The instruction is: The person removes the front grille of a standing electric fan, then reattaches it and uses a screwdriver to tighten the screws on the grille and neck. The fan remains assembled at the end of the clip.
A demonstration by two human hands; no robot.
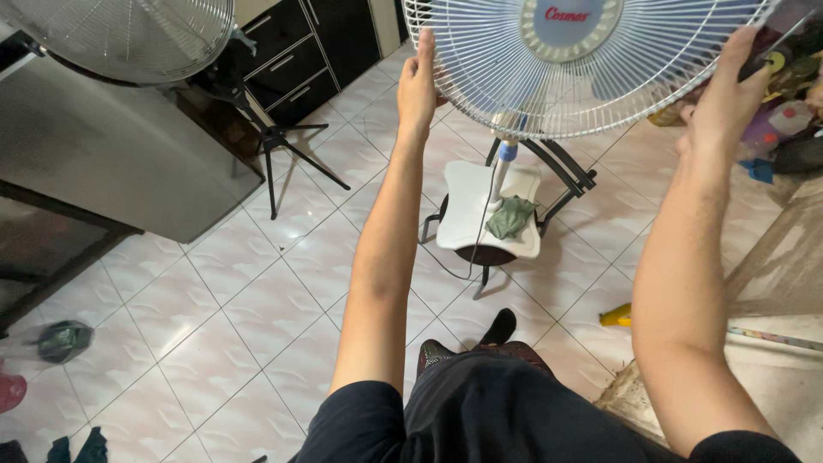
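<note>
Head view: left hand [417, 86] flat, fingers straight, pressed on left rim of white fan guard [514, 94]. Right hand [729, 94] curled round right rim, gripping it. Guard faces camera, tilted up; round pale-blue hub badge [570, 21] with red lettering, top centre. Pole [501, 176] runs down to white base [480, 214] on tiled floor [257, 300]; green cloth [512, 216] lies on base.
</note>
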